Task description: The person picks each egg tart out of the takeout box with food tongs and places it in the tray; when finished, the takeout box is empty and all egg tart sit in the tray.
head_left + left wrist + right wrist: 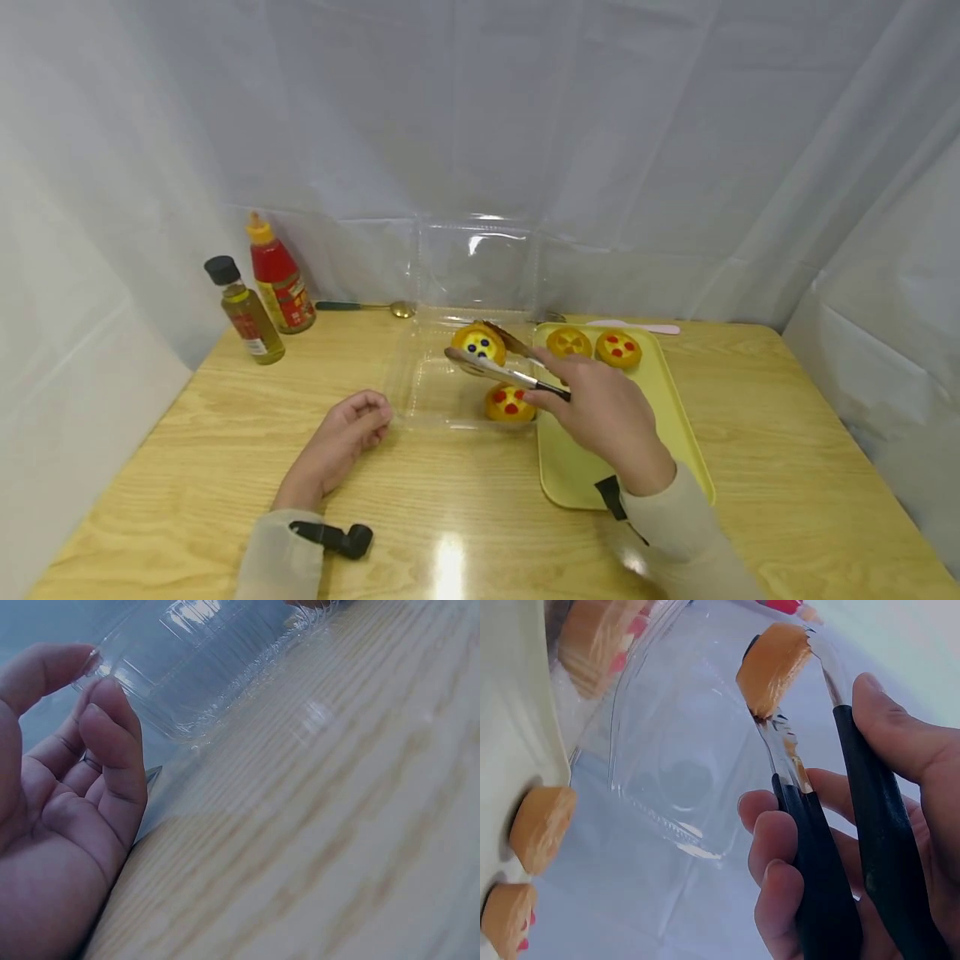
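My right hand (611, 412) grips a pair of tongs (855, 817) by the black handles. Between the tong tips is a tart with blue dots (478, 343), held above the clear plastic box (438, 392) in the head view. Inside that box, at its near right corner, lies a tart with red dots (510, 403). My left hand (341, 442) is at the box's near left corner. In the left wrist view its thumb and forefinger pinch the clear rim (97, 667). The box's lid (476, 267) stands raised at the back.
Right of the box is a yellow tray (600, 467) with a plain-topped tart (567, 342) and another red-dotted tart (618, 349). A sauce bottle (281, 287) and an oil bottle (251, 321) stand back left. Behind lie a spoon (402, 309) and a pink-handled utensil (660, 329).
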The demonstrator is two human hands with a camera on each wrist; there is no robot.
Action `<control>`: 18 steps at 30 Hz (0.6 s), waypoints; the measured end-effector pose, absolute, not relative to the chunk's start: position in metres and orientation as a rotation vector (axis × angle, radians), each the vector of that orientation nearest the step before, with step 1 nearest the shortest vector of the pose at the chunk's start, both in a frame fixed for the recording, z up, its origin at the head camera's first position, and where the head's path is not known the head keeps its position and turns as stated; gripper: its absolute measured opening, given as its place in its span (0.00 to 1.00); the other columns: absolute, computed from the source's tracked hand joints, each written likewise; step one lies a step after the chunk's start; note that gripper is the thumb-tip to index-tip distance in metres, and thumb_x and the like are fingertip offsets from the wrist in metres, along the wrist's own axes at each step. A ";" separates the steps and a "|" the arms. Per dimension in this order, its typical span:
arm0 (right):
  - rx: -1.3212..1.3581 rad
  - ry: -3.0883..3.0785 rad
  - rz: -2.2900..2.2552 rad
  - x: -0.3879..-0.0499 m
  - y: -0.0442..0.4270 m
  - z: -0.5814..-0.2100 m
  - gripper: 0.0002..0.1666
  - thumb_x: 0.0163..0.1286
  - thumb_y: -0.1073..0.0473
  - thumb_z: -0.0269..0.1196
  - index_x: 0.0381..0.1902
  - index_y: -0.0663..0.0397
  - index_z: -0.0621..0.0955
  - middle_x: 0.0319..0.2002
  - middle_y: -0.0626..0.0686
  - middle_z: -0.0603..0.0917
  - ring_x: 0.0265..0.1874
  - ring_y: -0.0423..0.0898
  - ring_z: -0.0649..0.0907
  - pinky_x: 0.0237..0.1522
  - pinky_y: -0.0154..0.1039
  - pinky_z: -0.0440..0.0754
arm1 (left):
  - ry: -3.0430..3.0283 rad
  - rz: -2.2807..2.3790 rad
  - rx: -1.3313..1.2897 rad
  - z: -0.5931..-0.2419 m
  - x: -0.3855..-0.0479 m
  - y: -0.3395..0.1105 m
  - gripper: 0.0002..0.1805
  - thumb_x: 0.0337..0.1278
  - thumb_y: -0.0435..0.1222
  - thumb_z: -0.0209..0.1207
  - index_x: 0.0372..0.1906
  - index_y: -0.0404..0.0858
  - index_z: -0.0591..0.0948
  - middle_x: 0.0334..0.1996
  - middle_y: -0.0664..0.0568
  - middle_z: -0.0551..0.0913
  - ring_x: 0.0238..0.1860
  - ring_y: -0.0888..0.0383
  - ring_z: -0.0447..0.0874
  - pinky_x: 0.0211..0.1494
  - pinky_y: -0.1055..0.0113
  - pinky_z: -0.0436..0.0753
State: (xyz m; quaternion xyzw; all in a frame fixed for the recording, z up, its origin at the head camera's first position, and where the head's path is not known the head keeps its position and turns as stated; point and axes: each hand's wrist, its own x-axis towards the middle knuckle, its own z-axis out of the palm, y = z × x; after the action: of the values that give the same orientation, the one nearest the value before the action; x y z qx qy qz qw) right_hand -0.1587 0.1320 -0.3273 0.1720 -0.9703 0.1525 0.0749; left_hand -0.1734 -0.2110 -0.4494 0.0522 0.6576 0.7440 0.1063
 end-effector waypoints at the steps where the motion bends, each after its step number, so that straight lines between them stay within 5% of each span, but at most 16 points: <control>1: 0.517 -2.903 0.448 -0.157 0.134 -0.327 0.39 0.64 0.33 0.63 0.70 0.36 0.72 0.58 0.52 0.82 0.36 0.48 0.84 0.21 0.37 0.72 | 1.936 2.192 0.152 -0.449 -0.173 -0.211 0.07 0.69 0.36 0.59 0.42 0.36 0.75 0.31 0.50 0.76 0.32 0.59 0.73 0.36 0.69 0.76; 3: 0.519 -2.888 0.433 -0.154 0.139 -0.327 0.39 0.64 0.33 0.62 0.70 0.36 0.72 0.58 0.53 0.81 0.39 0.51 0.85 0.22 0.38 0.74 | 1.932 2.192 0.152 -0.448 -0.174 -0.211 0.07 0.68 0.36 0.59 0.42 0.36 0.75 0.31 0.50 0.76 0.32 0.58 0.73 0.36 0.69 0.76; 10: 0.511 -2.869 0.369 -0.148 0.155 -0.324 0.37 0.65 0.35 0.64 0.70 0.35 0.72 0.51 0.55 0.84 0.18 0.42 0.74 0.19 0.39 0.71 | 1.932 2.194 0.157 -0.450 -0.175 -0.211 0.08 0.69 0.36 0.59 0.42 0.36 0.74 0.31 0.50 0.76 0.32 0.58 0.73 0.36 0.69 0.75; 18: 0.504 -2.837 0.353 -0.141 0.177 -0.321 0.37 0.65 0.37 0.65 0.70 0.38 0.73 0.57 0.58 0.81 0.35 0.55 0.85 0.26 0.48 0.79 | 1.936 2.186 0.162 -0.450 -0.174 -0.212 0.09 0.69 0.37 0.58 0.43 0.35 0.74 0.31 0.50 0.76 0.32 0.58 0.73 0.36 0.68 0.76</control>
State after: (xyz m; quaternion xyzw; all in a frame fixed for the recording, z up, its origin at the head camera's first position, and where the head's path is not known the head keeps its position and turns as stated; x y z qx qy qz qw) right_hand -0.1409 0.1768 -0.3212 0.1725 -0.9703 0.1209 0.1187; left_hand -0.1742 -0.2119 -0.4504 0.0549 0.6580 0.7431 0.1085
